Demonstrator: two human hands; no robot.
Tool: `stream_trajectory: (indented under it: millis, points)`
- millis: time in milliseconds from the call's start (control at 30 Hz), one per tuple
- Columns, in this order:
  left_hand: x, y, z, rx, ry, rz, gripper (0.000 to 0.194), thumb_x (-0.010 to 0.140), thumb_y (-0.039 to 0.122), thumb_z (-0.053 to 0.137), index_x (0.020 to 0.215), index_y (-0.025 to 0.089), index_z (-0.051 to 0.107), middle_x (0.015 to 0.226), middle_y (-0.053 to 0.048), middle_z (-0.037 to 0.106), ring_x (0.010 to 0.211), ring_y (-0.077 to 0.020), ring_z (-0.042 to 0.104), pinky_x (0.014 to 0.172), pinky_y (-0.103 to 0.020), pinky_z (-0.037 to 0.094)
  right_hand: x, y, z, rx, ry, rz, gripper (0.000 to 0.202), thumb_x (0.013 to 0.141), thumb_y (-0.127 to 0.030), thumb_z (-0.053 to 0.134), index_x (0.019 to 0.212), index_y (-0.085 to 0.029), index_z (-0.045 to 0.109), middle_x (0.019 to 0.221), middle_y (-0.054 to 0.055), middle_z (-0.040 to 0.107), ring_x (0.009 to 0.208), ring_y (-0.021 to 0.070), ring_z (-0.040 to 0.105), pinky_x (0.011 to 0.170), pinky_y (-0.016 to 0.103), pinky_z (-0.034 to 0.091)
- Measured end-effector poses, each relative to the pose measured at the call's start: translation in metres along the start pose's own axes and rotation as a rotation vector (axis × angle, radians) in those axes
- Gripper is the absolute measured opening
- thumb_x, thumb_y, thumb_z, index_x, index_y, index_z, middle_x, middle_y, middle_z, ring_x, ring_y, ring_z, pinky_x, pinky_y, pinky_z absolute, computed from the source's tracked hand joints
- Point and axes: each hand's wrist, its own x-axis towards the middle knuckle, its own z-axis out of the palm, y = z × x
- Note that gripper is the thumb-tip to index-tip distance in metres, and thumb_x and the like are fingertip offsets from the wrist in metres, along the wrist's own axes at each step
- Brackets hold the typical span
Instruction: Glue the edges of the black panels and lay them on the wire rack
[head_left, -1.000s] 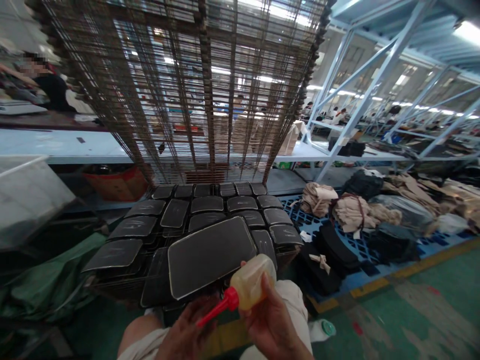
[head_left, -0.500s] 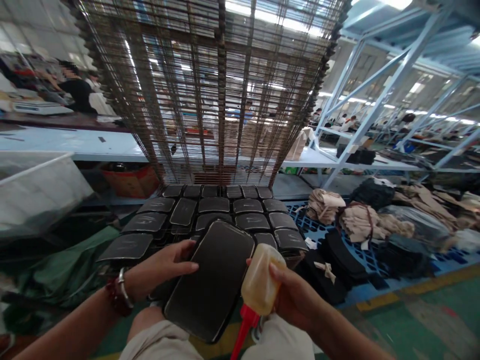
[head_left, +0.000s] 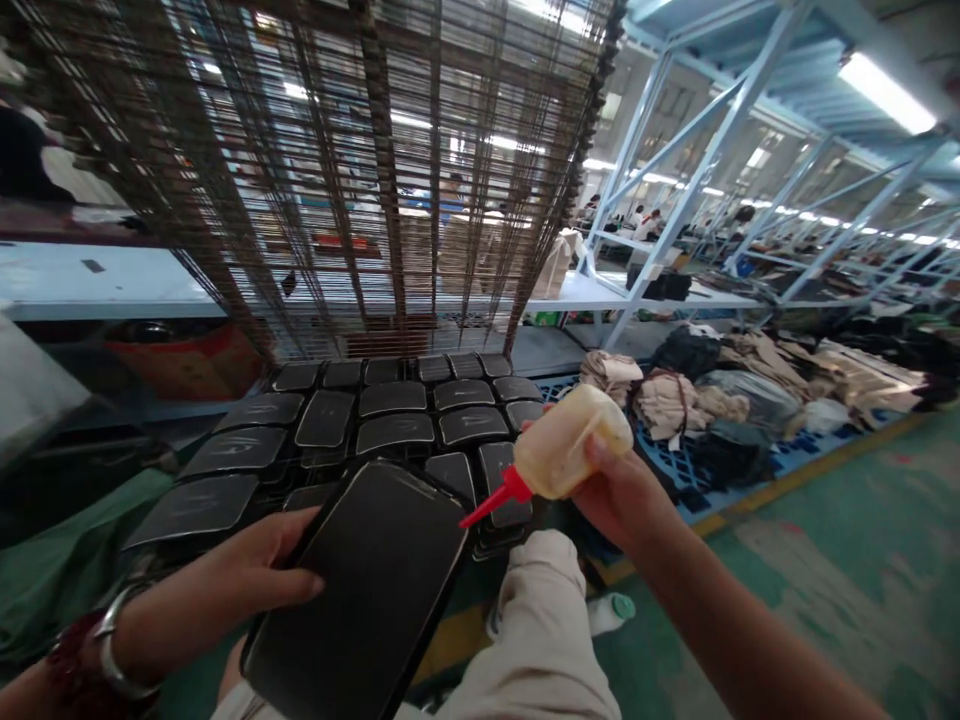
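My left hand (head_left: 262, 570) grips a black rounded panel (head_left: 360, 590) by its left edge, thumb on top and the other fingers out of sight beneath. The panel is tilted above my lap, and a pale line runs round its rim. In my right hand (head_left: 611, 490) is a squeeze bottle (head_left: 570, 440) of yellowish liquid, its red nozzle pointing down and left. The nozzle tip is at the panel's upper right edge; whether it touches I cannot tell. Behind, similar black panels (head_left: 394, 400) lie in rows on a rack.
A wire rack section (head_left: 375, 180) rises steeply behind the panels. To the right, bundles of tan fabric (head_left: 667, 405) rest on a blue pallet. A bottle with a green cap (head_left: 611, 612) is on the floor by my knee. Green cloth (head_left: 82, 560) lies at left.
My right hand has raised the bottle and swung its nozzle from pointing down to the panel's edge. The panel sits lower and further left in view. The camera has turned right.
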Motion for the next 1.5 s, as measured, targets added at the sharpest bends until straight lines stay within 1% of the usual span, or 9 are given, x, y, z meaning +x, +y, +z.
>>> stream_trajectory:
  millis: [100,300,567,700,833,1033,1167,1367,1500]
  points:
    - [-0.002,-0.001,-0.004,0.095,-0.054,-0.023,0.065,0.052,-0.021,0.058,0.106,0.012,0.077,0.100,-0.009,0.081,0.093,-0.0408,0.074,0.082,-0.049,0.059,0.002,-0.003,0.005,-0.054,-0.035,-0.015,0.057,0.063,-0.043,0.092,0.111,-0.020,0.071,0.098,0.011,0.077,0.101,0.0345,0.070,0.082,0.047,0.061]
    - [-0.005,-0.002,-0.009,0.227,-0.079,-0.004,0.058,0.059,-0.008,0.069,0.112,0.014,0.075,0.102,-0.011,0.080,0.094,-0.0430,0.073,0.084,-0.054,0.057,-0.002,-0.004,0.000,-0.101,-0.076,-0.038,0.055,0.063,-0.040,0.092,0.111,-0.021,0.071,0.100,0.011,0.077,0.106,0.0350,0.069,0.087,0.049,0.058]
    - [-0.003,-0.003,-0.010,0.020,0.002,-0.056,0.061,0.056,-0.014,0.060,0.108,0.014,0.077,0.099,-0.013,0.080,0.087,-0.0416,0.075,0.077,-0.052,0.060,-0.002,0.012,-0.009,0.012,-0.016,-0.074,0.051,0.073,-0.039,0.086,0.118,-0.020,0.069,0.103,0.012,0.077,0.105,0.0332,0.070,0.094,0.050,0.056]
    - [-0.004,0.000,0.002,0.053,0.013,-0.023,0.053,0.061,-0.011,0.065,0.108,0.009,0.077,0.100,-0.019,0.079,0.085,-0.0432,0.075,0.076,-0.054,0.060,-0.001,0.021,-0.007,0.043,0.062,-0.112,0.050,0.074,-0.035,0.086,0.119,-0.021,0.068,0.105,0.010,0.077,0.102,0.0310,0.071,0.092,0.047,0.058]
    - [-0.005,0.001,0.011,-0.084,0.100,-0.041,0.053,0.061,-0.016,0.060,0.104,0.009,0.078,0.092,-0.018,0.080,0.073,-0.0401,0.076,0.066,-0.052,0.062,-0.005,0.031,-0.005,0.066,0.119,-0.105,0.050,0.074,-0.036,0.086,0.118,-0.020,0.068,0.106,0.011,0.077,0.101,0.0306,0.072,0.087,0.044,0.061]
    - [-0.003,0.000,0.011,-0.127,0.146,0.001,0.053,0.061,-0.015,0.067,0.107,0.010,0.076,0.097,-0.021,0.080,0.076,-0.0416,0.076,0.067,-0.055,0.062,-0.013,0.046,-0.001,0.098,0.145,-0.066,0.043,0.076,-0.036,0.085,0.113,-0.019,0.070,0.107,0.011,0.077,0.099,0.0284,0.073,0.074,0.034,0.063]
    - [0.000,0.000,0.010,-0.112,0.156,0.020,0.047,0.062,-0.011,0.071,0.107,0.005,0.074,0.098,-0.023,0.079,0.076,-0.0404,0.076,0.065,-0.052,0.062,-0.019,0.053,0.002,0.112,0.119,-0.032,0.042,0.076,-0.037,0.085,0.111,-0.018,0.071,0.107,0.012,0.077,0.095,0.0293,0.073,0.071,0.035,0.063]
    - [0.003,-0.001,0.012,-0.116,0.200,0.066,0.043,0.065,-0.012,0.068,0.105,0.003,0.074,0.086,-0.021,0.079,0.066,-0.0378,0.076,0.059,-0.050,0.062,-0.028,0.060,0.004,0.113,0.094,0.031,0.044,0.072,-0.039,0.087,0.108,-0.017,0.073,0.107,0.015,0.076,0.099,0.0342,0.072,0.092,0.052,0.057]
    - [0.004,-0.001,0.013,-0.127,0.235,0.064,0.039,0.069,-0.013,0.062,0.104,0.001,0.072,0.078,-0.019,0.078,0.058,-0.0339,0.075,0.052,-0.046,0.061,-0.038,0.064,0.002,0.110,0.069,0.069,0.050,0.071,-0.036,0.088,0.114,-0.018,0.071,0.114,0.016,0.075,0.104,0.0313,0.071,0.093,0.045,0.057]
